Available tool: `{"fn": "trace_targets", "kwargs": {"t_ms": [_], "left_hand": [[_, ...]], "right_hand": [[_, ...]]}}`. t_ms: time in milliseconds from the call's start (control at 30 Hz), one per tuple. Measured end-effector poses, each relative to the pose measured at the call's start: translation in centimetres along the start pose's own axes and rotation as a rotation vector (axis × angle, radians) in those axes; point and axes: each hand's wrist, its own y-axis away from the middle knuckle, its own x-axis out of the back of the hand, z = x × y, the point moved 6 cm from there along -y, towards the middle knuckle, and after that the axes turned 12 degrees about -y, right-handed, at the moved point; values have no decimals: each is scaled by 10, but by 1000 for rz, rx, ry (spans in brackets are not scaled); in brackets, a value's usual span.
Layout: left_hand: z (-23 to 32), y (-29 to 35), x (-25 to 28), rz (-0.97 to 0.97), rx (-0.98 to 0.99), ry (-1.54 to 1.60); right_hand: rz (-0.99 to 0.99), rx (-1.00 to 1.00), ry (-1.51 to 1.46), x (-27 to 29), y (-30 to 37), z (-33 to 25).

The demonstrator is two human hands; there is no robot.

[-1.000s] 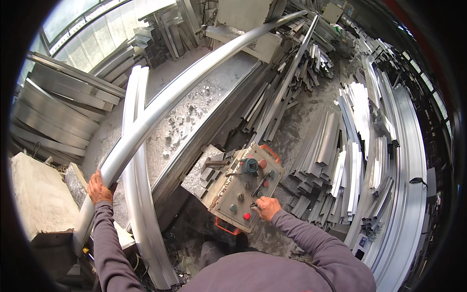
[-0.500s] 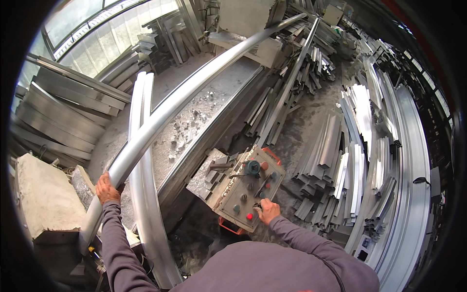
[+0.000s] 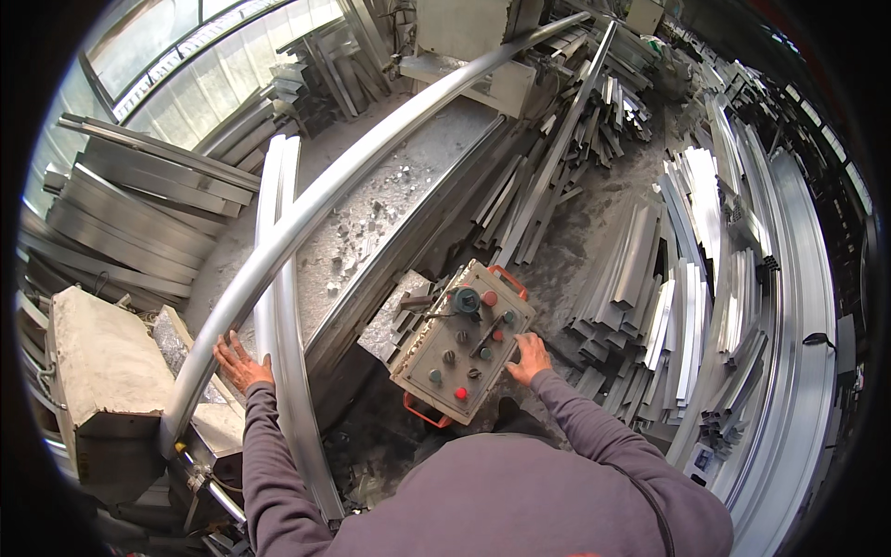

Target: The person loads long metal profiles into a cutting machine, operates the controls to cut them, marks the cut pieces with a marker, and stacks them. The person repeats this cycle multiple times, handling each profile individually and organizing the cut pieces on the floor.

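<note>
A long, silvery, rounded metal profile (image 3: 376, 162) slants from the lower left to the far top, crossing over a second, ribbed metal profile (image 3: 289, 320). My left hand (image 3: 243, 362) is open, fingers spread, just right of the rounded profile's near end; whether the fingertips touch it I cannot tell. In front of me stands a beige control box (image 3: 461, 348) with several knobs, red and green buttons and orange handles. My right hand (image 3: 531, 357) is at the box's right edge, thumb and fingers apart, holding nothing.
Beige machine housings (image 3: 107, 362) stand at the near left and far top. Small metal offcuts (image 3: 357, 246) litter the machine bed. Stacked profiles (image 3: 631, 269) cover the floor on the right. Curved metal strips (image 3: 130, 223) lean at the left.
My left hand has let go of the rounded profile and shifted right, its fingers spreading. My right hand has left a knob near the red button and moved up to the box's right edge.
</note>
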Motion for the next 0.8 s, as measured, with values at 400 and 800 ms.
{"fn": "trace_targets", "kwargs": {"t_ms": [400, 800], "left_hand": [[46, 586, 16, -1161, 755, 282], [152, 657, 35, -1084, 1004, 1102]], "right_hand": [[-155, 509, 94, 41, -36, 39], [-205, 495, 36, 43, -55, 40]]}}
